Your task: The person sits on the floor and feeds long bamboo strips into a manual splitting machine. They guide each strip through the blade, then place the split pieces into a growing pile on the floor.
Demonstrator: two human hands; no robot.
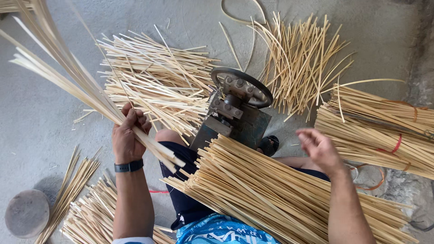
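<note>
My left hand is closed around a bunch of long pale bamboo strips that fans up toward the top left corner. My right hand hovers with loosely spread fingers, holding nothing, just right of a small green metal machine with a hand wheel. A thick bundle of strips lies across my lap, between both arms, slanting down to the right.
Loose heaps of short strips lie on the concrete floor behind the machine, another heap at the top right. Tied bundles sit at the right. More strips and a round grey disc are at the lower left.
</note>
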